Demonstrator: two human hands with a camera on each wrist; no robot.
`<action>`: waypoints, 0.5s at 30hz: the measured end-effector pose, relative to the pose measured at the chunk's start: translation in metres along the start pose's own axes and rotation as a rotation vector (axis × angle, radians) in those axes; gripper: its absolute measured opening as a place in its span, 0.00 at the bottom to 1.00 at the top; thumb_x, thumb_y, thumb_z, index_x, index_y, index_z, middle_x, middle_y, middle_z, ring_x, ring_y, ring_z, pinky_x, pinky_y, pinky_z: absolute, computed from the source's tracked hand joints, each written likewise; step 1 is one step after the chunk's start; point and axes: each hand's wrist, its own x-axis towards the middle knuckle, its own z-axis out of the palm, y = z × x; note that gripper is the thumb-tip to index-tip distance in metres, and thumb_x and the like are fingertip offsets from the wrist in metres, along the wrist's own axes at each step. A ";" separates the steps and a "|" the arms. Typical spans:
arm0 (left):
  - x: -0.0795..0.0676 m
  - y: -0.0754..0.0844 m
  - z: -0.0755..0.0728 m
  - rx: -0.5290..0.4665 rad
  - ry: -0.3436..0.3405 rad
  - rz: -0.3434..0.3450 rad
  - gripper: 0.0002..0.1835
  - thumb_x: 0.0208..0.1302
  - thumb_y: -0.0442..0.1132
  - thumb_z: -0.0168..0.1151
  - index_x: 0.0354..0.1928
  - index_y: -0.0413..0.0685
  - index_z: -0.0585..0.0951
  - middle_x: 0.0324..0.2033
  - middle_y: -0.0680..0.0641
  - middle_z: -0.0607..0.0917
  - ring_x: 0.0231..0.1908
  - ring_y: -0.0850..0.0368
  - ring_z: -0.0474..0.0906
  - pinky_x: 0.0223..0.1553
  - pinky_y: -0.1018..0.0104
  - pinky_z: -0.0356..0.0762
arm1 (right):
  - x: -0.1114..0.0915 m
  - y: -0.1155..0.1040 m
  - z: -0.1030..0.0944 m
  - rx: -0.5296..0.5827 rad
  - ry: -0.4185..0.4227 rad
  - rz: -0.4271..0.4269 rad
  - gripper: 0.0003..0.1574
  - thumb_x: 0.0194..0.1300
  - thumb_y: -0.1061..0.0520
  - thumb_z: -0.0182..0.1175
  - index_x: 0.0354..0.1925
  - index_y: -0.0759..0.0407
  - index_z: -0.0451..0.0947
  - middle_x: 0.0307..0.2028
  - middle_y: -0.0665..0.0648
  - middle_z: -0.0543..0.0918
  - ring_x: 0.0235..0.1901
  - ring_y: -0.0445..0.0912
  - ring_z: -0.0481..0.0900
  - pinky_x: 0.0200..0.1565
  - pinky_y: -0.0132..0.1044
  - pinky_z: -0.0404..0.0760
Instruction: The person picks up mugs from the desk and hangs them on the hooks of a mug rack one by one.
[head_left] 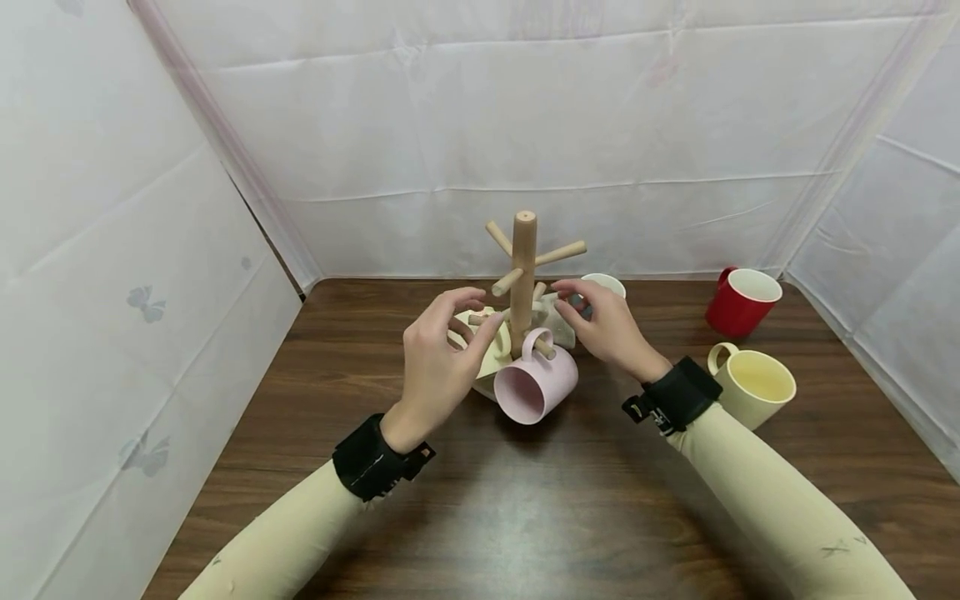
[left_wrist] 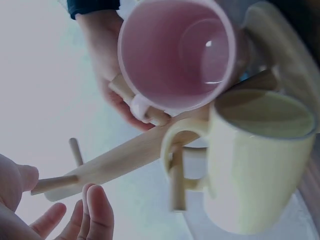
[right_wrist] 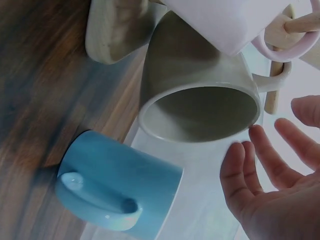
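Note:
A wooden mug tree (head_left: 524, 258) stands at the table's middle, its upper pegs bare. On its lower pegs hang a pink mug (head_left: 551, 385), a pale yellow mug (left_wrist: 255, 172) and a grey mug (right_wrist: 200, 70), each by its handle. My left hand (head_left: 441, 358) is held at the tree's left, thumb and fingers spread apart, near the pale yellow mug and holding nothing. At the right, my right hand (head_left: 609, 327) has loosely bent fingers beside the grey mug. One fingertip is at that mug's rim; whether it touches, I cannot tell.
A blue mug (right_wrist: 120, 175) stands on the table (head_left: 480, 517) behind my right hand. Farther right are a red mug (head_left: 731, 310) and another yellow mug (head_left: 742, 396), both upright. White sheeting (head_left: 420, 125) closes off the back and sides.

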 end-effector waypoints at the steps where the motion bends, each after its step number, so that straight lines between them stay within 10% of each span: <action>1: 0.003 0.003 0.000 -0.005 0.010 0.015 0.15 0.58 0.45 0.64 0.46 0.49 0.79 0.35 0.52 0.81 0.21 0.67 0.73 0.17 0.70 0.73 | 0.003 0.001 0.001 0.003 0.006 -0.017 0.19 0.67 0.54 0.55 0.55 0.56 0.74 0.44 0.56 0.79 0.35 0.46 0.75 0.34 0.46 0.75; 15: 0.028 0.040 -0.006 -0.067 0.052 0.051 0.12 0.54 0.31 0.65 0.41 0.37 0.80 0.32 0.42 0.84 0.22 0.58 0.78 0.18 0.69 0.77 | 0.025 0.002 0.022 0.029 -0.050 -0.031 0.21 0.67 0.54 0.54 0.59 0.45 0.73 0.43 0.52 0.83 0.18 0.43 0.68 0.22 0.40 0.69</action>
